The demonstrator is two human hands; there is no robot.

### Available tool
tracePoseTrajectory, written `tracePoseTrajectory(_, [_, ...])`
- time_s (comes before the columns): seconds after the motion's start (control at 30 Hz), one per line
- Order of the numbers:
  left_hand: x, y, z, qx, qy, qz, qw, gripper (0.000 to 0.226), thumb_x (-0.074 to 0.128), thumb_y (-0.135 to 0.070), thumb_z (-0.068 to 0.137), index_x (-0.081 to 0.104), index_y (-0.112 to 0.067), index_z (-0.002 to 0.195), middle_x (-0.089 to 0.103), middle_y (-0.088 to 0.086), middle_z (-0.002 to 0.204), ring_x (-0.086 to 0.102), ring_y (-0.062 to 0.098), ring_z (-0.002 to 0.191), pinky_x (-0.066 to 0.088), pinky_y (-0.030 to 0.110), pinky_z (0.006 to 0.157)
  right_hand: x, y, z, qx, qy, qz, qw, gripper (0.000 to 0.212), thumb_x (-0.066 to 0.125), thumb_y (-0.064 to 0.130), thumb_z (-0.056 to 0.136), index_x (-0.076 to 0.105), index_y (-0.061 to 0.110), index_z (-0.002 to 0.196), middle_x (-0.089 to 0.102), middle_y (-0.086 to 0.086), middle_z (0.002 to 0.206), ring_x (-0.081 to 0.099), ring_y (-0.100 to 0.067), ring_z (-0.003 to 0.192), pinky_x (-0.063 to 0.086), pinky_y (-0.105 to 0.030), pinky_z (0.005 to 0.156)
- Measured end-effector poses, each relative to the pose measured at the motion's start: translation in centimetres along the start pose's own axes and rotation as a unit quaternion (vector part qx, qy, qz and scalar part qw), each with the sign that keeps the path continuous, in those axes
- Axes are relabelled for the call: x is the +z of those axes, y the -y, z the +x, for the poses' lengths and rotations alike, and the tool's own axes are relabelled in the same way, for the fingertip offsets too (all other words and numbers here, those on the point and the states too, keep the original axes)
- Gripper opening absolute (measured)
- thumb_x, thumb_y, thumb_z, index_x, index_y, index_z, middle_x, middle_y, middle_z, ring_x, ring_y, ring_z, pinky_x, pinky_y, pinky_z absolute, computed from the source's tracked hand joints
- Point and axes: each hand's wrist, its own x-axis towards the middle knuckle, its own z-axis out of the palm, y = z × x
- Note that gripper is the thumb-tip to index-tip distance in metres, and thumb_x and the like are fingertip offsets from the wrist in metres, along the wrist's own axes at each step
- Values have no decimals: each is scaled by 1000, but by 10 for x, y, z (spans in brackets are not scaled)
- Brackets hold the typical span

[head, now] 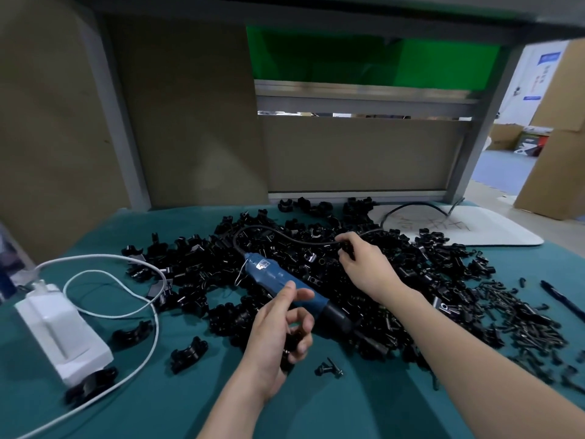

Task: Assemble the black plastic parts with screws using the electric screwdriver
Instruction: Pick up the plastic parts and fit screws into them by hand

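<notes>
A large heap of black plastic parts (316, 258) covers the middle of the teal table. On the heap lies the blue electric screwdriver (285, 282), its black tip pointing toward the near right. My left hand (278, 331) is in front of the screwdriver, its curled fingers holding a black plastic part (289, 343). Farther back, my right hand (367, 264) pinches a black part (346, 247) on the heap, close to the screwdriver's black cable (285, 231). A pile of black screws (512, 315) lies at the right. Two loose screws (330, 367) lie near my left hand.
A white power box (60, 331) with a white cord (95, 274) stands at the left. A white pad (459, 226) lies at the back right, and a dark pen (563, 299) lies at the far right. Brown panels and a grey frame (474, 147) wall off the back.
</notes>
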Motion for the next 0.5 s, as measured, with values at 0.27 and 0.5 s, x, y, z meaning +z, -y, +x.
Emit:
tracePoseTrajectory(0.27, [-1, 0, 1, -3, 3, 6, 1000, 47, 53, -53, 95, 65, -11, 110, 53, 3, 65, 39, 12, 42, 21, 19, 38, 15, 20, -1, -47, 73, -146, 986, 30, 46, 31, 104, 56, 32, 132, 63, 10, 96, 61, -23, 103, 34, -42, 104])
tracePoseTrajectory(0.5, [-1, 2, 2, -1, -3, 8, 1000, 45, 52, -53, 97, 65, -11, 110, 52, 2, 64, 39, 12, 41, 20, 18, 38, 16, 31, 0, -58, 153, -247, 955, 48, 51, 63, 97, 60, 35, 134, 53, -2, 136, 49, -28, 130, 31, -48, 110])
